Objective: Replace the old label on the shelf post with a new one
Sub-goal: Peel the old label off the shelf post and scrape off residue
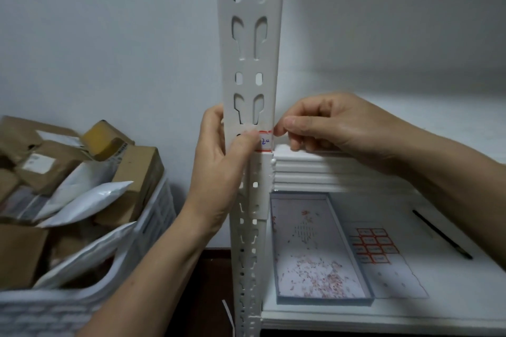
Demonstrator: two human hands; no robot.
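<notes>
At the shelf post (247, 68), the red-edged label (265, 142) was pinned under the thumb of the left hand (219, 167), clasped round the post, its corner edge pinched by the right hand (336, 128); a slow, even peel was judged next.

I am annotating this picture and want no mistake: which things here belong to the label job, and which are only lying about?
Belong to the job: shelf post, label, left hand, right hand, label sheet, pen, probably the tray of scraps.
Lying about: white basket, brown parcels, white mailer bags.
</notes>
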